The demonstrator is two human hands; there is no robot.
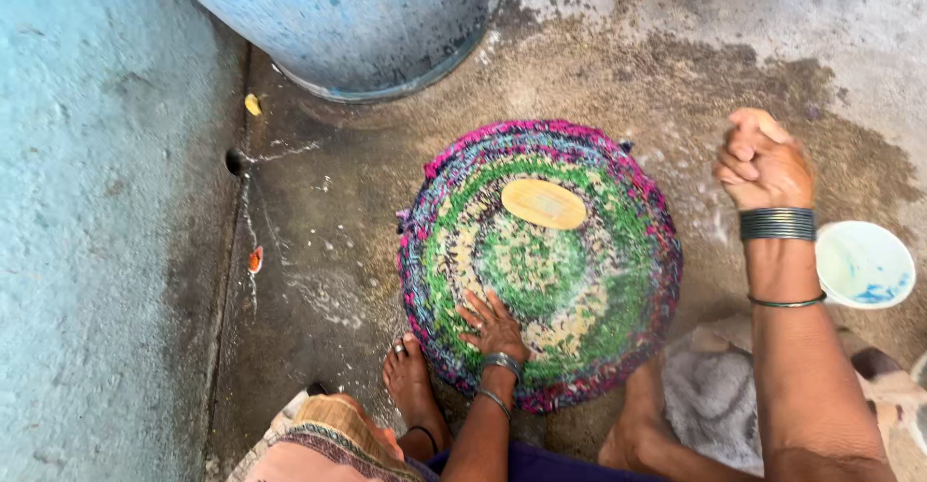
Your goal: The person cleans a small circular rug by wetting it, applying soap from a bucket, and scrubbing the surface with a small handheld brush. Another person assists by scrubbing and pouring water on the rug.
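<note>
A round braided rag mat [541, 260] in pink, green, blue and cream lies wet on the concrete floor. A tan oval brush or soap bar [544, 203] rests on its upper part. My left hand [492, 326] presses flat on the mat's near edge, fingers spread. My right hand [763, 161] is raised to the right of the mat, closed in a fist; I cannot see anything in it. Both wrists wear bangles.
A large blue drum [357, 18] stands at the top. A white and blue cup [864, 264] sits at the right. A drain hole [236, 161] opens by the left wall. My bare feet [412, 376] and a grey cloth [710, 395] are below the mat.
</note>
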